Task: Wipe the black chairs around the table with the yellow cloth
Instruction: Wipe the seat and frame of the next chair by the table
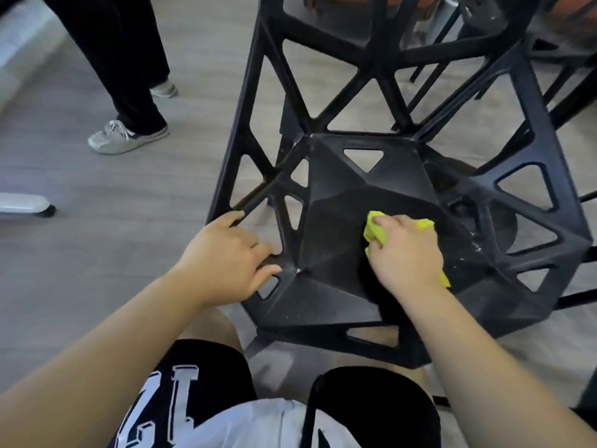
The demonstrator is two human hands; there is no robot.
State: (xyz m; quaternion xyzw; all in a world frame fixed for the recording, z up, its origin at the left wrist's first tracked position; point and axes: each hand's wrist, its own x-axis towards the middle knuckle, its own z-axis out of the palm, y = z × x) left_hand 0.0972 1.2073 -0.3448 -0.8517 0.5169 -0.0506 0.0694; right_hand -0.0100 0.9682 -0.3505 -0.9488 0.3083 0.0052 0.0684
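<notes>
A black chair [371, 182] with a lattice of triangular cut-outs fills the middle and right of the head view, its seat facing me. My right hand [405, 253] grips a bunched yellow cloth [374, 231] and presses it on the seat's centre. The cloth shows at both sides of the hand and is mostly hidden under it. My left hand [226, 257] rests on the chair's left seat edge, fingers spread and curled over a black strut. White specks lie on the seat right of the cloth.
A standing person's dark trousers and grey sneakers [126, 137] are at the upper left on the grey wood floor. A white furniture foot [26, 205] juts in at the left edge. More black chair legs [562, 79] stand at the upper right.
</notes>
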